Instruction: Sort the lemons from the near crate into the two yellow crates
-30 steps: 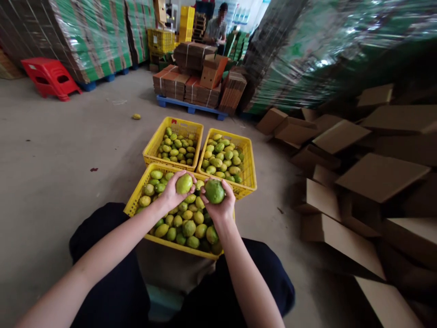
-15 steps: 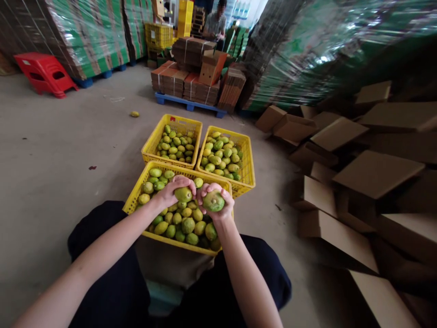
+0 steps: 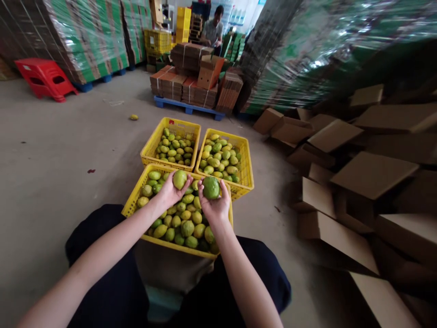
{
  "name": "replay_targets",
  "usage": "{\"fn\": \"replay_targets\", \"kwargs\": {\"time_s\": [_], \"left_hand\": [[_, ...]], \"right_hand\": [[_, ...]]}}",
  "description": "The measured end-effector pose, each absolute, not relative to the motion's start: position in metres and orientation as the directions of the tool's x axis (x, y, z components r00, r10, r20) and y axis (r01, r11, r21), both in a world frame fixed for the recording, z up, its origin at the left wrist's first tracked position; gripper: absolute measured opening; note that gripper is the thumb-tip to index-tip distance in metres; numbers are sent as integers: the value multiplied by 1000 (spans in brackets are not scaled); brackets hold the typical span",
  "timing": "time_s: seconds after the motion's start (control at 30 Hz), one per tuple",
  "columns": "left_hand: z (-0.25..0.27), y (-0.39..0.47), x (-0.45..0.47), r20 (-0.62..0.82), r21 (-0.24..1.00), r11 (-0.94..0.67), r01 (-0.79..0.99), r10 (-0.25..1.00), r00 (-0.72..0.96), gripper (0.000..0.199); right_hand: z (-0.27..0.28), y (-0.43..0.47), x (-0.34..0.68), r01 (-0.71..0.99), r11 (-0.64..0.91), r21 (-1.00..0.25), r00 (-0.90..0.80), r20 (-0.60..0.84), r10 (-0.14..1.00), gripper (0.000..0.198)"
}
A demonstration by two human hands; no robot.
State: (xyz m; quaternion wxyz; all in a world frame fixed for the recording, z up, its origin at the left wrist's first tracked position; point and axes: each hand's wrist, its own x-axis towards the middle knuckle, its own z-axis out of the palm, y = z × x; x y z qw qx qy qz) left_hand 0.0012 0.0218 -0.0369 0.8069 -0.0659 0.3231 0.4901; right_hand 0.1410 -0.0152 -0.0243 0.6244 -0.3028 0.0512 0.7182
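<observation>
My left hand (image 3: 171, 191) is closed round a yellow-green lemon (image 3: 179, 179), held palm up above the near yellow crate (image 3: 177, 248). Beside it, my right hand (image 3: 216, 204) cradles a larger, darker green lemon (image 3: 211, 187) between thumb and fingers. Green and yellow lemons (image 3: 187, 228) fill the near crate beneath both hands. Two more yellow crates stand just behind it: the far left crate (image 3: 147, 152) and the far right crate (image 3: 248, 164), both holding lemons of mixed green and yellow.
Cardboard boxes (image 3: 373, 173) lie heaped on the right. Flattened cartons sit on a blue pallet (image 3: 189, 107) ahead, with a person (image 3: 213, 31) behind. A red stool (image 3: 46, 79) and wrapped stacks (image 3: 99, 36) stand left. One lemon (image 3: 134, 117) lies on the floor.
Both lemons have been turned in my hands; the right one now shows a darker green side. My hands have opened palm up and risen slightly. The view has shifted a little.
</observation>
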Motion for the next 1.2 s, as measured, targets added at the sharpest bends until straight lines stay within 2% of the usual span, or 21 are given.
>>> {"fn": "replay_targets", "kwargs": {"time_s": [0.1,0.17,0.23,0.3,0.33,0.4,0.43,0.5,0.53,0.57,0.6,0.63,0.7,0.73,0.8,0.9,1.0,1.07,1.1,1.17,1.2], "left_hand": [[-39,27,3,-548,253,487,-836,784,292,32],[-41,22,5,-497,410,539,-736,808,316,31],[-47,3,7,-472,559,636,-532,772,425,27],[-57,-31,10,-513,614,747,-255,623,590,22],[-64,-50,12,-574,626,780,26,438,692,23],[-78,-81,13,-674,600,663,448,117,730,24],[-83,-88,12,-712,593,576,563,48,700,22],[-86,-80,4,-747,609,512,606,114,655,11],[-84,-65,-2,-745,630,548,550,228,627,8],[-81,-46,-10,-724,666,611,428,393,567,14],[-77,-24,-19,-672,726,650,224,601,431,23],[-73,-2,-29,-622,772,635,36,742,248,29],[-69,29,-48,-552,830,553,-76,833,26,34],[-70,37,-56,-544,837,532,-124,833,-99,34],[-80,35,-62,-567,823,556,-113,806,-169,31],[-100,7,-51,-604,796,604,-32,790,-106,17],[-112,-19,-34,-584,808,574,132,810,49,10],[-114,-31,-31,-471,832,317,455,838,276,14],[-115,-35,-33,-435,774,111,623,809,396,16],[-116,-40,-42,-462,550,-225,804,720,518,20],[-117,-42,-47,-507,451,-277,848,703,499,20]], "right_hand": [[-25,-11,142,-947,-200,-251,-45,-511,858,30],[-23,-8,150,-957,-202,-210,-70,-507,859,33],[-15,-6,167,-967,-179,-182,-58,-526,849,35],[-4,-5,188,-975,-98,-201,29,-548,836,35],[1,-5,199,-972,-34,-231,100,-542,835,34],[9,-9,219,-953,77,-294,225,-511,830,31],[11,-11,226,-942,107,-318,260,-492,831,30],[9,-14,235,-926,102,-364,273,-457,846,27],[5,-15,236,-916,75,-393,259,-439,861,26],[1,-15,236,-904,41,-426,237,-419,876,24],[-5,-14,235,-889,3,-458,211,-403,891,23],[-10,-11,232,-876,-32,-481,185,-397,899,23],[-20,-6,227,-874,-80,-480,140,-406,903,25],[-23,-3,224,-884,-91,-458,124,-419,900,26],[-26,0,218,-910,-94,-404,104,-441,891,26],[-27,-1,212,-923,-112,-369,76,-461,884,24],[-28,-3,205,-893,-173,-417,46,-464,885,22],[-30,-4,197,-837,-227,-497,33,-461,887,20],[-32,-4,191,-792,-263,-551,22,-457,889,20],[-36,-7,176,-638,-349,-687,-38,-424,905,20],[-38,-9,166,-549,-380,-745,-81,-405,911,21]]}}
